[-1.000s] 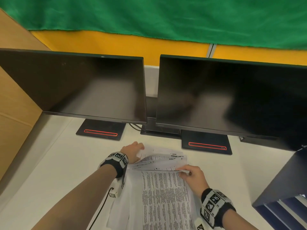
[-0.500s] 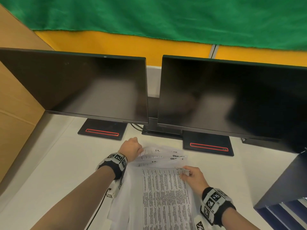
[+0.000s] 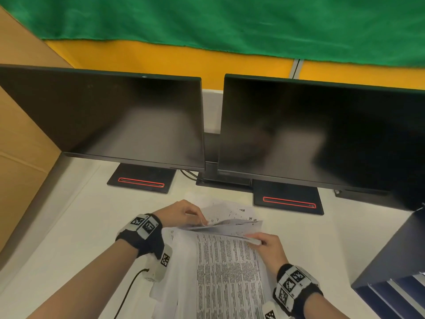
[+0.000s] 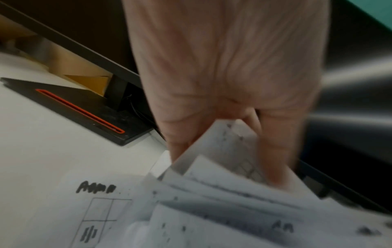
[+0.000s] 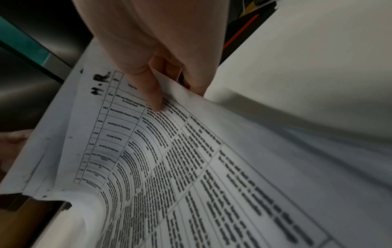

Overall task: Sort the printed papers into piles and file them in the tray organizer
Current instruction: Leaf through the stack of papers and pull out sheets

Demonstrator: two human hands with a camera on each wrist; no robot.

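A stack of printed papers (image 3: 227, 279) lies on the white desk in front of me, its top sheet a dense table of text. My left hand (image 3: 184, 214) pinches the far left corner of several lifted sheets (image 4: 220, 161). My right hand (image 3: 266, 244) pinches the far right corner of the top sheets (image 5: 169, 87), thumb on the printed face beside a handwritten "M.R." mark. More sheets (image 3: 232, 211) fan out beyond the hands. The dark tray organizer (image 3: 395, 279) stands at the right edge.
Two dark monitors (image 3: 110, 120) (image 3: 322, 134) stand across the back on black bases with red slots (image 3: 141, 181) (image 3: 288, 201). A cardboard panel (image 3: 20, 139) walls the left side. A black cable (image 3: 128, 293) runs from my left wrist.
My left hand has closed on the far corner of the sheets and raised them. The right hand keeps its pinch on the right corner, barely moved.
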